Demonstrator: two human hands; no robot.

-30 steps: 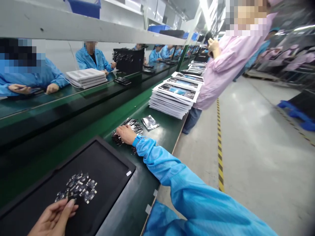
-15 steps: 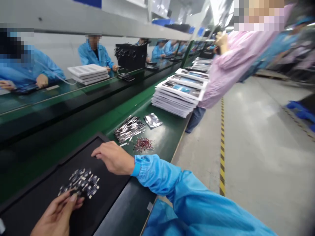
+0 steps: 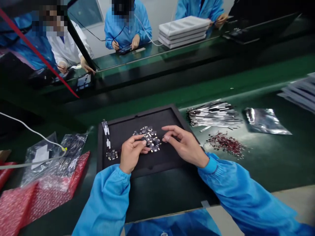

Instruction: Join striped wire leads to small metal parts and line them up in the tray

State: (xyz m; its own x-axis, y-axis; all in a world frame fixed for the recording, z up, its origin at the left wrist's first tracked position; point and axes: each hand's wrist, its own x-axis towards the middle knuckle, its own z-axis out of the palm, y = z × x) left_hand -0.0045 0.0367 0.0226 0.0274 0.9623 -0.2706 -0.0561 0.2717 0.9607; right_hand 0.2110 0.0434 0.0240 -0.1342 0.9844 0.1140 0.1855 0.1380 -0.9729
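A black tray (image 3: 123, 129) lies on the green bench in front of me. A heap of several small dark circuit parts (image 3: 149, 137) sits in its middle. My left hand (image 3: 131, 154) rests on the tray with fingertips pinched at the heap's left edge. My right hand (image 3: 183, 144) hovers at the heap's right side, thumb and forefinger pinched on something too small to make out. One single part (image 3: 112, 154) and two thin silver strips (image 3: 106, 129) lie at the tray's left.
A pile of silver strips (image 3: 214, 113), a scatter of tiny red bits (image 3: 226, 144) and a silver foil bag (image 3: 264, 120) lie to the right. Red and clear plastic bags (image 3: 49, 170) lie at left. Other people work across the conveyor (image 3: 172, 70).
My view swung left and down onto the tray. My right hand came back from the silver strips to the heap of parts; my left hand moved up onto the heap.
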